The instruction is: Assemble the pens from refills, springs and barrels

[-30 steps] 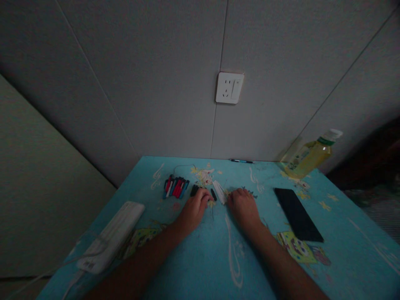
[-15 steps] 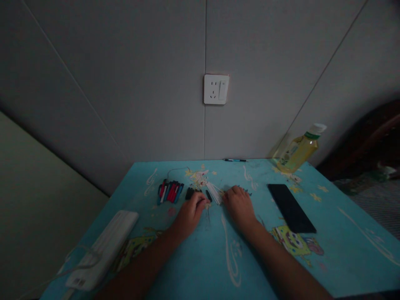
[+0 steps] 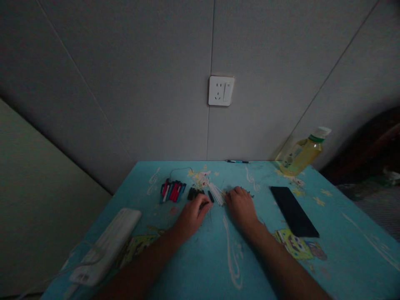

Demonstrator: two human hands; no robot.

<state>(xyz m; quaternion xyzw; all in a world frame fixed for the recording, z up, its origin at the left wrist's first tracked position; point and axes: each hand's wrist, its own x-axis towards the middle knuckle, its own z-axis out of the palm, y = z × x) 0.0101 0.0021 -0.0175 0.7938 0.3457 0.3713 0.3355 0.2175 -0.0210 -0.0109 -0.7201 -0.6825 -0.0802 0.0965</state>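
My left hand point(image 3: 193, 214) is closed in a pinch just in front of a row of short black pieces point(image 3: 195, 193); what its fingertips hold is too dark to make out. One separate black piece point(image 3: 211, 196) lies just beyond those fingertips. To the right, a bundle of thin white sticks point(image 3: 216, 193) lies between my two hands. My right hand point(image 3: 242, 206) rests on the table with curled fingers at the sticks' right side, and whatever is under it is hidden. Small dark bits point(image 3: 250, 193) show past its knuckles.
Blue, red and white pen barrels point(image 3: 173, 191) lie grouped at left. A white power strip point(image 3: 108, 246) with a cable is nearer me. At right are a black phone-like slab point(image 3: 293, 211) and a yellow drink bottle point(image 3: 303, 154). A pen point(image 3: 238, 161) lies along the wall.
The view has shifted slightly, moving everything a little to the right. My left fingers have moved slightly against the black pieces, still pinched. My right hand stays in place.
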